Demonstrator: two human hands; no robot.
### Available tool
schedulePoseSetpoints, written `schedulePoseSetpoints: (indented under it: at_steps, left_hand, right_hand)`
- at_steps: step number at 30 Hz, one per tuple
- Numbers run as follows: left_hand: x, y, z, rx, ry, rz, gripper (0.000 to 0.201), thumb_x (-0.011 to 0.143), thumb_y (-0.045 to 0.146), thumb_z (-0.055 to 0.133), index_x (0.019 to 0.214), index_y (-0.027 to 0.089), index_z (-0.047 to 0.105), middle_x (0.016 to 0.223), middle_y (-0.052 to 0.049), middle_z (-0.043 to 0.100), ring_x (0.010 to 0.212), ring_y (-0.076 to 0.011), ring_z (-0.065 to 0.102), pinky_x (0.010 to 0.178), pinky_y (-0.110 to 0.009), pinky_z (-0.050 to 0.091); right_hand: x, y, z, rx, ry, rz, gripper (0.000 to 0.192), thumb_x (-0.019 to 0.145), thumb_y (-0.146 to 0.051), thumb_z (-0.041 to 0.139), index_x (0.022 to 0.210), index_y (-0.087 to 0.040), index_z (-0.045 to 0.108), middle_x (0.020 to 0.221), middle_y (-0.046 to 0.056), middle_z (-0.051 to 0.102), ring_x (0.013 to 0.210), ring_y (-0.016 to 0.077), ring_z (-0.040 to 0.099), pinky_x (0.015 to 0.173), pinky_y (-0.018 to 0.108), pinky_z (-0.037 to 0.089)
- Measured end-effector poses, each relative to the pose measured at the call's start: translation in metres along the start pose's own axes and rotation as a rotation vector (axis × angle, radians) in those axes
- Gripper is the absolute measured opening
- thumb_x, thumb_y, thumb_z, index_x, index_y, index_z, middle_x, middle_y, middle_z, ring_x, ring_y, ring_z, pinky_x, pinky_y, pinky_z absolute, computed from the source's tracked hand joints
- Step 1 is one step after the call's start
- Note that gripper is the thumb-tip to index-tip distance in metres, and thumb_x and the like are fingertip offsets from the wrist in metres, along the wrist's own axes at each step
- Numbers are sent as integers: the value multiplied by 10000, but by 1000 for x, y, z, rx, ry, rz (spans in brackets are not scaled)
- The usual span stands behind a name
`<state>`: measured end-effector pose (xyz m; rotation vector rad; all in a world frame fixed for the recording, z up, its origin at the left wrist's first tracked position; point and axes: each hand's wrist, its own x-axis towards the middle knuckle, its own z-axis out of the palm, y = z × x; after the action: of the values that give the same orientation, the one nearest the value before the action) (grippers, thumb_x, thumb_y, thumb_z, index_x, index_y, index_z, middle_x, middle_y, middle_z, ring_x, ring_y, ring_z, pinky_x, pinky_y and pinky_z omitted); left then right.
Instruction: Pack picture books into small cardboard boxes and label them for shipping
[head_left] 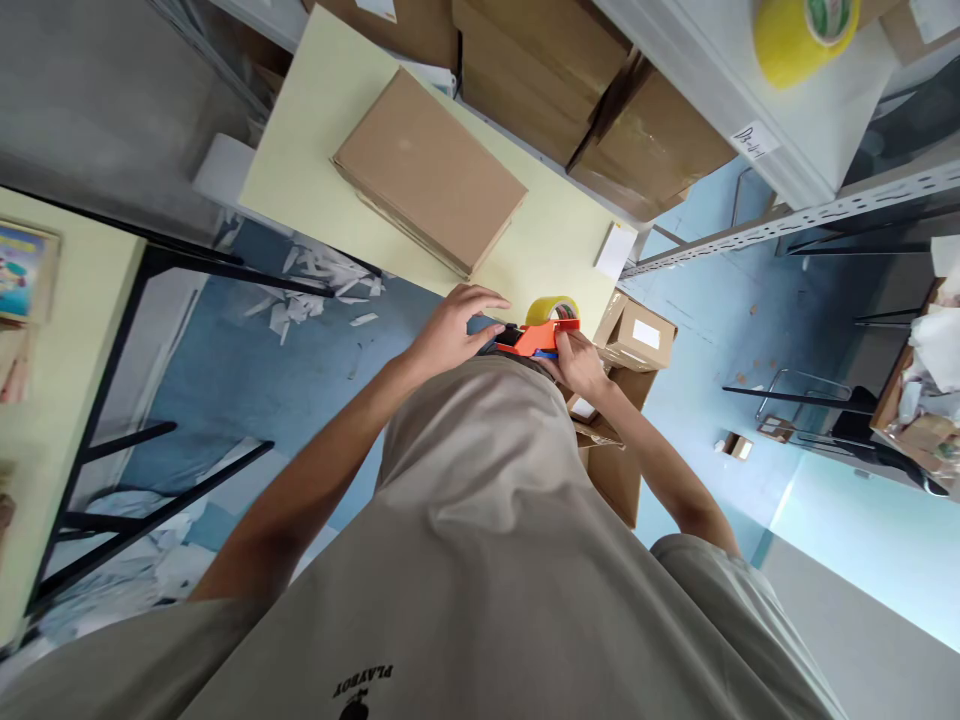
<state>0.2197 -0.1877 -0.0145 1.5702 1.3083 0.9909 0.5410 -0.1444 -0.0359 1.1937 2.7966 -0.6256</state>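
A storeroom with a pale blue floor [247,380] surrounds the person, with grey metal shelving [847,205] and stacked brown cartons [570,90] beyond a pale yellow table [315,150]. A flat brown cardboard box [427,170] lies on that table, well apart from the hands, its long axis running slantwise from the table's upper left toward the near edge. White paper scraps [315,290] litter the floor under the table, and a second yellow tape roll [802,30] sits up on the shelf.

The orange plastic tape dispenser [536,338] with its yellow tape roll [553,308] is held close against the person's front, just above the hem of the beige shirt [480,520], between both hands. Its long axis runs roughly left to right, slightly tilted, with the roll toward the right hand's side. The left hand [448,330] is curled over the dispenser's left end, fingers bent down onto it; whether it grips firmly or only rests there cannot be told. The right hand [579,362] is closed on the dispenser's right end from below, thumb up against the orange body. Both hands touch the tool, so neither is nearer; the right appears to carry it.

The flat box lies ahead and to the left of the dispenser, nearer the left hand. A small brown carton with a white label [637,335] stands just beside the right hand, on a stack of other cartons.
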Motion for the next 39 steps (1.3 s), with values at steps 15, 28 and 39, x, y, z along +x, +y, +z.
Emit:
schedulePoseSetpoints:
  at_steps: [15, 28, 39]
  left_hand:
    - [-2, -35, 1, 45, 64, -9, 116, 1036, 384, 880, 1011, 274, 853, 1029, -52, 805, 1085, -289, 756, 1021, -455, 651]
    - [27, -102, 30, -89, 215, -92, 315, 1033, 530, 791, 1004, 218, 820, 988, -71, 837, 862, -224, 726, 811, -342, 573]
    - [13, -201, 16, -87, 586, -296, 414, 994, 637, 849, 921, 237, 771, 965, -81, 846, 881, -232, 728, 901, -333, 619]
  right_hand:
    - [28, 11, 2, -91, -19, -156, 786, 1201, -827, 300, 1381, -141, 639, 1211, 282, 832, 1171, 444, 784, 1037, 561, 648]
    - [72, -12, -40, -259, -340, 16, 831, 1246, -741, 279, 1635, -36, 481, 1300, 316, 843, 1220, 468, 826, 1020, 541, 634]
    - [66, 2, -48, -375, -532, 293, 686, 1264, -600, 391, 1621, -33, 536, 1409, 346, 822, 1318, 498, 817, 1066, 550, 629]
